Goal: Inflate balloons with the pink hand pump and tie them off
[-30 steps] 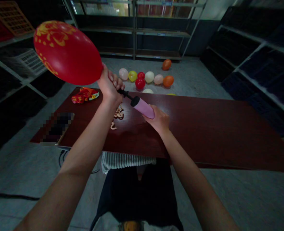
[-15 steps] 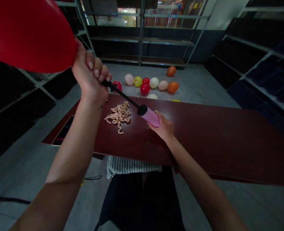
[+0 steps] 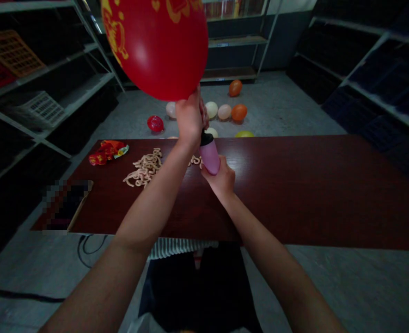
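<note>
A large inflated red balloon [image 3: 162,51] with yellow printed figures rises above my left hand [image 3: 189,120]. That hand is closed around the balloon's neck at the top end of a hand pump; its fingers hide the join. Below it shows the pink barrel of the balloon pump [image 3: 209,156] with its black collar, tilted over the table. My right hand [image 3: 222,178] is wrapped round the lower part of this barrel. Left of the pump, a pile of beige curly strands [image 3: 145,167] lies on the table, partly behind my left forearm. A few more strands [image 3: 195,160] show beside the barrel.
The dark red-brown table [image 3: 311,189] spans the front. A crumpled red packet [image 3: 107,151] and a dark flat device [image 3: 73,201] lie at its left. Several balloons, including an orange balloon [image 3: 239,112], rest on the floor behind. Shelves [image 3: 232,42] stand around the room.
My left hand has moved right and closer to my right hand, bringing the balloon toward the middle. The black rod visible before between hand and barrel is now almost hidden.
</note>
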A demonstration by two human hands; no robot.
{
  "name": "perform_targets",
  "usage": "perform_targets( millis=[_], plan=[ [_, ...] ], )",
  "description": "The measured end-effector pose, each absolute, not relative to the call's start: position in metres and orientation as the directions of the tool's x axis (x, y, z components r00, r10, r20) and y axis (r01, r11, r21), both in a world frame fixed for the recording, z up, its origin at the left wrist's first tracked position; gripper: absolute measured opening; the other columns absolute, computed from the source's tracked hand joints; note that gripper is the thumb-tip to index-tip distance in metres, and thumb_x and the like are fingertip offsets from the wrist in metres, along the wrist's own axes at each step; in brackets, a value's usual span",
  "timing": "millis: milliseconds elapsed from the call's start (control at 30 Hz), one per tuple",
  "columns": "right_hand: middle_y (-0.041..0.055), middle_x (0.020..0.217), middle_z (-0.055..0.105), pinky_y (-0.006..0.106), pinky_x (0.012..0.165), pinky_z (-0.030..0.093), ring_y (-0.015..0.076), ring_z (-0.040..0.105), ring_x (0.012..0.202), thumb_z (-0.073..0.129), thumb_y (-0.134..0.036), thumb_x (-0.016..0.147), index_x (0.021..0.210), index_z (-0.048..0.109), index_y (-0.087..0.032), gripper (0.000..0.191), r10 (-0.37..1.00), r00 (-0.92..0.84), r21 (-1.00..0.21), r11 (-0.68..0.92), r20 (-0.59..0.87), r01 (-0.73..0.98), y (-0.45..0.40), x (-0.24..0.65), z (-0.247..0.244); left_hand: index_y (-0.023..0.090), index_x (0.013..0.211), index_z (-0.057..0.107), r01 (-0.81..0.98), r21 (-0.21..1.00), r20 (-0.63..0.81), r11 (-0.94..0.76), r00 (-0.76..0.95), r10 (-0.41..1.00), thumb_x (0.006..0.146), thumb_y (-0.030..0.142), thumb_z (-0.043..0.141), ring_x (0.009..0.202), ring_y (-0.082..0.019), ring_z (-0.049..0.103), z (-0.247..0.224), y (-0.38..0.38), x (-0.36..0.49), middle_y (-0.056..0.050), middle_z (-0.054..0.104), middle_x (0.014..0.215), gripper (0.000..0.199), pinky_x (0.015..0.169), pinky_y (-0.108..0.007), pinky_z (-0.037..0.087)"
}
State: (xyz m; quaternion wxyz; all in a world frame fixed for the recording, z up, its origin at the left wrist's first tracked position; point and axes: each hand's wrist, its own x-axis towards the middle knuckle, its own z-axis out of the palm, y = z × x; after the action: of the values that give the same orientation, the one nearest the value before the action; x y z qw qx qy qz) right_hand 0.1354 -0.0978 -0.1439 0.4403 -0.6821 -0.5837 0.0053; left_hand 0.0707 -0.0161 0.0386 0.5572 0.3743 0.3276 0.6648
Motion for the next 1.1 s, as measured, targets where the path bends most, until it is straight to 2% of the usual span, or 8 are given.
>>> perform_targets(
  millis=[200,333,600,800,933,1000,1100],
  plan=[
    [0.0063,0.093,0.077,0.032,0.065,0.050,0.0268,0.074,0.078,0.067,-0.057,0.080,0.112,0.061,-0.023,0.048,0.811,0.284,-0.609,0.109,0.511,0.785,-0.098,0.137,-0.143,0.021,0.051,0.028,-0.504,0.830,0.223,-0.238,-0.090,0.971,0.104,0.052,0.049,0.033,-0.009,0.017,0.033,-0.035,0.063,0.005,0.024,0.039,0.064,0.039,-0.029,0.013],
    [0.0057,0.099,0.077,0.032,0.067,0.050,0.0265,0.074,0.084,0.070,-0.055,0.081,0.116,0.062,-0.024,0.048,0.820,0.203,-0.552,0.158,0.535,0.819,-0.100,0.135,-0.141,0.022,0.055,0.027,-0.566,0.799,0.158,-0.205,-0.132,0.979,0.102,0.061,0.045,0.032,-0.008,0.016,0.031,-0.044,0.030,0.006,0.021,0.039,0.064,0.038,-0.027,0.014],
    [0.0100,0.114,0.077,0.035,0.081,0.056,0.0264,0.075,0.097,0.073,-0.038,0.083,0.127,0.062,-0.020,0.049,0.780,-0.069,-0.315,0.329,0.622,0.890,-0.104,0.128,-0.144,0.022,0.060,0.027,-0.704,0.662,0.014,-0.257,-0.331,0.943,0.102,0.065,0.039,0.038,-0.009,0.016,0.017,-0.054,-0.061,0.007,0.018,0.044,0.062,0.043,-0.026,0.019],
    [0.0137,0.126,0.073,0.037,0.086,0.058,0.0288,0.075,0.102,0.072,-0.033,0.084,0.127,0.063,-0.019,0.046,0.738,-0.239,-0.129,0.403,0.631,0.906,-0.106,0.126,-0.147,0.020,0.058,0.023,-0.731,0.621,-0.057,-0.282,-0.401,0.914,0.097,0.061,0.055,0.036,-0.008,0.017,0.025,-0.061,-0.133,0.007,0.020,0.043,0.065,0.040,-0.026,0.021],
    [0.0121,0.124,0.074,0.037,0.084,0.060,0.0284,0.075,0.102,0.071,-0.026,0.082,0.127,0.062,-0.021,0.046,0.662,-0.296,-0.076,0.472,0.689,0.878,-0.105,0.125,-0.150,0.019,0.056,0.022,-0.712,0.623,0.023,-0.324,-0.397,0.918,0.097,0.057,0.059,0.034,-0.007,0.018,0.046,-0.073,-0.158,0.007,0.021,0.041,0.066,0.038,-0.023,0.023],
    [0.0135,0.126,0.073,0.038,0.078,0.061,0.0288,0.077,0.095,0.070,-0.026,0.081,0.127,0.061,-0.021,0.047,0.632,-0.300,-0.070,0.491,0.715,0.868,-0.104,0.125,-0.153,0.020,0.055,0.022,-0.703,0.624,0.081,-0.342,-0.377,0.923,0.097,0.054,0.059,0.033,-0.007,0.017,0.060,-0.078,-0.154,0.006,0.020,0.040,0.066,0.037,-0.023,0.023],
    [0.0129,0.127,0.073,0.039,0.078,0.062,0.0280,0.077,0.094,0.067,-0.026,0.083,0.129,0.059,-0.021,0.048,0.620,-0.238,-0.132,0.490,0.748,0.862,-0.102,0.127,-0.155,0.021,0.054,0.023,-0.690,0.618,0.151,-0.376,-0.365,0.918,0.096,0.053,0.062,0.033,-0.008,0.017,0.077,-0.079,-0.130,0.006,0.020,0.040,0.066,0.036,-0.024,0.022]
  ],
)
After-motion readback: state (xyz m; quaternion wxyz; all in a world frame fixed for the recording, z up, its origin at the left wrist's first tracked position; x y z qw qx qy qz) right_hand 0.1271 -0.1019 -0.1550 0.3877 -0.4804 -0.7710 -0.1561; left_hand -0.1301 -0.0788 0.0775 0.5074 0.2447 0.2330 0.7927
